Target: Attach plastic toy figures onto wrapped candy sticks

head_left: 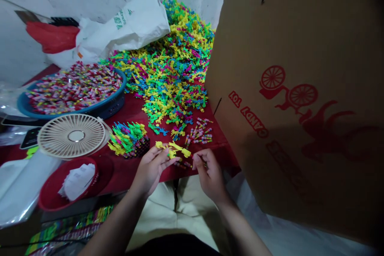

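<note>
The left hand (153,168) loosely pinches yellow plastic toy figures (185,152); the longest runs left to right, ending just beside the right hand (210,174), whose grip I cannot tell.

The carton (240,44) overruns the top edge; the bag (139,28) hides part of the pile (183,60). Whether the right fingers (206,153) pinch anything is too small to tell.

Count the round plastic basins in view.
2: a blue basin heaped with small colourful pieces, beyond the fan; and a red basin holding white slips, nearer, left of the left hand. Others could be hidden behind the cardboard box.
</note>
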`<move>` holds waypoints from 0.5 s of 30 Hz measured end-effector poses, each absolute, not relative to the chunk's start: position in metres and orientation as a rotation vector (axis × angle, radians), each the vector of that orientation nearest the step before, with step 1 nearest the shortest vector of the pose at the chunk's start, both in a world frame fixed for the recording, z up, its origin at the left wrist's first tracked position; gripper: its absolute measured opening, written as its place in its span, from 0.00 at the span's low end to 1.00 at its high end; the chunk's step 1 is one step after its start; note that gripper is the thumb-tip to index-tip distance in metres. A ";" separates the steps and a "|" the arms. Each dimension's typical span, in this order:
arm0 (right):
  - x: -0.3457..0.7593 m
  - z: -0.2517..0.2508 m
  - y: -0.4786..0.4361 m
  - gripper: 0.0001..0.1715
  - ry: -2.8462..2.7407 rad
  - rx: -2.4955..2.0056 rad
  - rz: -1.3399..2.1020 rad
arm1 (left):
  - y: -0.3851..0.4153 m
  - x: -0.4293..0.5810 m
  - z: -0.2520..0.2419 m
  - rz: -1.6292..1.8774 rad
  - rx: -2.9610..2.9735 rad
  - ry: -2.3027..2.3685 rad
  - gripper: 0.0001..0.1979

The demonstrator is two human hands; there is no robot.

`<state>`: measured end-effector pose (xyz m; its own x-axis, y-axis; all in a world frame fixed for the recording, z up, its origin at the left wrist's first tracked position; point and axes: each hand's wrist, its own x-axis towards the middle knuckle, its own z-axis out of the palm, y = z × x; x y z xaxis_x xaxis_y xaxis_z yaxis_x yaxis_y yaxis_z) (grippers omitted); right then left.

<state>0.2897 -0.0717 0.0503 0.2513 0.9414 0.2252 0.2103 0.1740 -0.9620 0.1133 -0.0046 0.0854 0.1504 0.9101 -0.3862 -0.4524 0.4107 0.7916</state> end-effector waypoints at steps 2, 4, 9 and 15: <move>0.287 0.046 -0.066 0.15 -1.148 -1.285 0.777 | -0.002 0.111 0.082 1.089 0.582 1.020 0.20; 0.284 0.037 -0.057 0.14 -1.121 -1.312 0.752 | -0.002 0.109 0.079 1.082 0.574 1.044 0.22; 0.277 0.000 -0.033 0.11 -1.397 -1.498 0.558 | -0.009 0.104 0.072 1.083 0.549 1.105 0.22; 0.280 -0.019 -0.024 0.09 -1.562 -1.525 0.417 | -0.018 0.091 0.062 1.049 0.516 1.186 0.23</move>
<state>0.2800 -0.0236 -0.0188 0.1500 0.9239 0.3520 0.6257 0.1869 -0.7573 0.0911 -0.0184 0.0619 0.0107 0.8685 -0.4955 -0.3853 0.4609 0.7995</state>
